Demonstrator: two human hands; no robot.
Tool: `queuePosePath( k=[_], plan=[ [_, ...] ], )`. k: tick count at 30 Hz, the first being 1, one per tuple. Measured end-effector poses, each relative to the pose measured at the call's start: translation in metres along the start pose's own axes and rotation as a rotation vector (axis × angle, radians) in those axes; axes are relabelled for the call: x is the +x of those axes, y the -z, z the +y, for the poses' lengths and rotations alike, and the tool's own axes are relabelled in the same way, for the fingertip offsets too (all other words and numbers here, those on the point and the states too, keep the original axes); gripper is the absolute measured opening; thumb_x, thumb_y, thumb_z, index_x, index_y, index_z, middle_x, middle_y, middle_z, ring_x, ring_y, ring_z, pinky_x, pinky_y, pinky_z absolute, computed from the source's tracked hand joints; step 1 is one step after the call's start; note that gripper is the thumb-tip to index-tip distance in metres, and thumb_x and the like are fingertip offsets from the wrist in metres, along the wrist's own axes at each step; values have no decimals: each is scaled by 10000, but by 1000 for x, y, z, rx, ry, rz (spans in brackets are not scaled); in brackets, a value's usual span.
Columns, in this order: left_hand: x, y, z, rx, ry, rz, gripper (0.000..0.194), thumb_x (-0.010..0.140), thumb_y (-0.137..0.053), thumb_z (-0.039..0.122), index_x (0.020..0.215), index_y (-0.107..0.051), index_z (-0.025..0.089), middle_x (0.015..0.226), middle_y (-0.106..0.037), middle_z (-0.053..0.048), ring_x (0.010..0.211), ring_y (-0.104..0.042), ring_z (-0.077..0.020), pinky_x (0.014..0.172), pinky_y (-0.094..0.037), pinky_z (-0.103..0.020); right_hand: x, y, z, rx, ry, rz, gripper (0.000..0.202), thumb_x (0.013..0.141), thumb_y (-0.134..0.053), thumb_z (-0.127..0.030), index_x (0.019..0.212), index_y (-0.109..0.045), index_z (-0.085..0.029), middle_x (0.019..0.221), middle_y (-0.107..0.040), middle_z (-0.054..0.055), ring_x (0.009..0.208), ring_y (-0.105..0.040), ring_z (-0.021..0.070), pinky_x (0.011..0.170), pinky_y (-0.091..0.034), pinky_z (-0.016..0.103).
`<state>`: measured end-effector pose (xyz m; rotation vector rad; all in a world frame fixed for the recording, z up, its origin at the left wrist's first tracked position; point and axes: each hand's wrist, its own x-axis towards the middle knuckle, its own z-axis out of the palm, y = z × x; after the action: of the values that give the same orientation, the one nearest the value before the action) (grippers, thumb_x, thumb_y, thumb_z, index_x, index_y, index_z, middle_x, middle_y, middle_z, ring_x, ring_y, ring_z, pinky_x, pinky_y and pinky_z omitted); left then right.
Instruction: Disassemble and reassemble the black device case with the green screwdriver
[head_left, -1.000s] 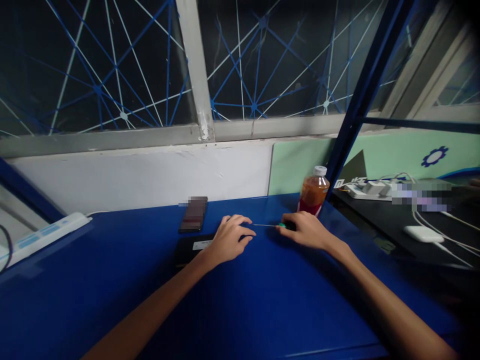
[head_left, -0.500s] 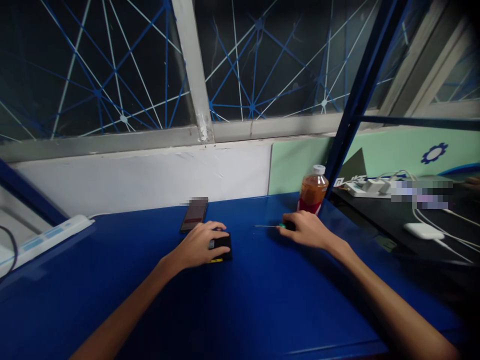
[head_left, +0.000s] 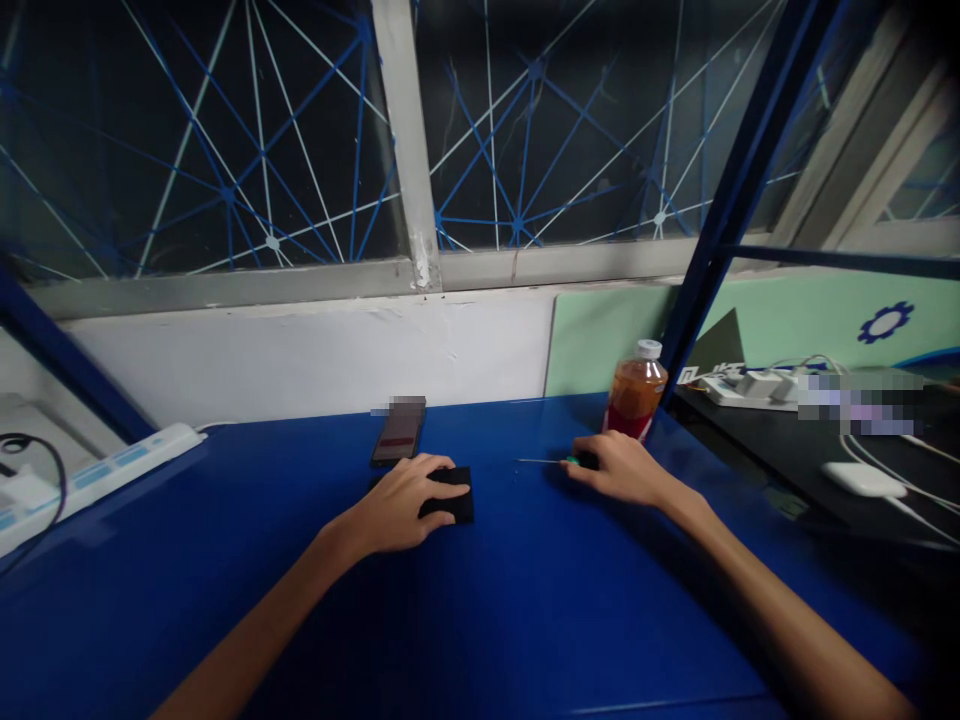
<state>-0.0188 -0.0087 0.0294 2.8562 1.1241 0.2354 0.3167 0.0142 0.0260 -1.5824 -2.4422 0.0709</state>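
My left hand (head_left: 405, 503) spans a flat black rectangular case (head_left: 459, 506) on the blue table (head_left: 540, 590). Its thumb lies along the near edge, one finger stretches across the top, and others reach the far edge. What the case is, I cannot tell. To the right, my right hand (head_left: 619, 468) is closed around a screwdriver (head_left: 573, 461) with a green and dark handle. Its thin metal shaft points left toward the case, apart from it and close above or on the table. The fingers hide most of the handle.
A phone (head_left: 400, 430) lies beyond my left hand. Behind my right hand stands a bottle of amber drink (head_left: 636, 395). A white power strip (head_left: 112, 475) is at far left; a black surface (head_left: 780, 450) with cables and a white adapter (head_left: 864, 479) is at right.
The view has shifted slightly. Grey and yellow marks seen on the case before no longer show, and its visible top is plain black. My right hand keeps hold of the screwdriver.
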Motion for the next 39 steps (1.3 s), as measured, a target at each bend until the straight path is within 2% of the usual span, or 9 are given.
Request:
queuePosePath(
  k=[6, 11, 14, 17, 20, 22, 28, 32, 39],
  plan=[
    [-1, -5, 5, 26, 70, 54, 383, 916, -456, 452, 1261, -545, 310, 1201, -511, -102, 1065, -512, -288, 823, -465, -418, 0, 2, 2, 18, -5, 4, 308, 874, -471, -417, 754, -625, -178, 699, -666, 53, 631, -613, 188, 528, -325, 267],
    [-4, -11, 4, -1, 93, 115, 514, 852, -503, 549, 1286, -526, 274, 1095, -509, -110, 939, -547, -264, 710, -488, -357, 0, 0, 3, 6, 7, 13, 309, 875, -478, -421, 763, -631, -176, 689, -668, 59, 623, -611, 189, 537, -323, 271],
    [-2, -13, 2, 26, 32, 168, 512, 844, -520, 539, 1266, -542, 249, 1207, -505, -130, 1038, -526, -306, 808, -468, -439, 0, 0, 4, 6, 20, 14, 321, 880, -469, -425, 767, -631, -172, 690, -666, 60, 622, -609, 189, 538, -326, 273],
    [0, -14, 1, 10, -40, 147, 541, 851, -530, 507, 1321, -472, 244, 1352, -471, -116, 1204, -447, -329, 956, -375, -525, 0, 0, 4, 8, 17, 12, 324, 880, -467, -426, 747, -622, -173, 675, -660, 53, 618, -607, 184, 537, -329, 268],
    [0, -16, 0, -30, -61, 86, 626, 869, -514, 504, 1411, -331, 253, 1408, -443, -98, 1281, -401, -304, 1024, -309, -531, 0, 1, 3, 2, 14, 16, 322, 879, -468, -426, 740, -619, -178, 667, -657, 46, 612, -606, 178, 538, -327, 264],
    [0, -17, 1, -35, -56, 78, 616, 887, -487, 508, 1421, -312, 256, 1403, -454, -95, 1285, -405, -293, 1019, -318, -512, 0, 1, 2, 0, 25, 23, 316, 879, -469, -422, 747, -623, -180, 663, -654, 43, 606, -603, 175, 537, -325, 263],
    [5, -11, 3, 82, -72, 139, 489, 917, -418, 531, 1292, -496, 228, 1244, -579, -99, 1154, -509, -278, 917, -375, -441, -1, 3, 0, 33, 38, 28, 321, 871, -471, -422, 705, -608, -183, 601, -619, 32, 557, -569, 163, 515, -312, 263],
    [2, -11, -4, 201, -62, 175, 496, 917, -398, 556, 1217, -560, 195, 1118, -621, -105, 1043, -548, -264, 851, -391, -401, 0, 3, 3, 30, 38, 29, 332, 868, -470, -430, 684, -594, -183, 586, -605, 30, 543, -557, 160, 513, -309, 266],
    [-17, -14, -9, 511, -12, 270, 374, 975, -364, 335, 1021, -655, 105, 821, -636, -123, 806, -544, -247, 705, -377, -383, 0, 3, 4, 48, 40, 23, 327, 864, -473, -438, 703, -597, -182, 609, -614, 31, 543, -565, 157, 506, -305, 260]
  ],
)
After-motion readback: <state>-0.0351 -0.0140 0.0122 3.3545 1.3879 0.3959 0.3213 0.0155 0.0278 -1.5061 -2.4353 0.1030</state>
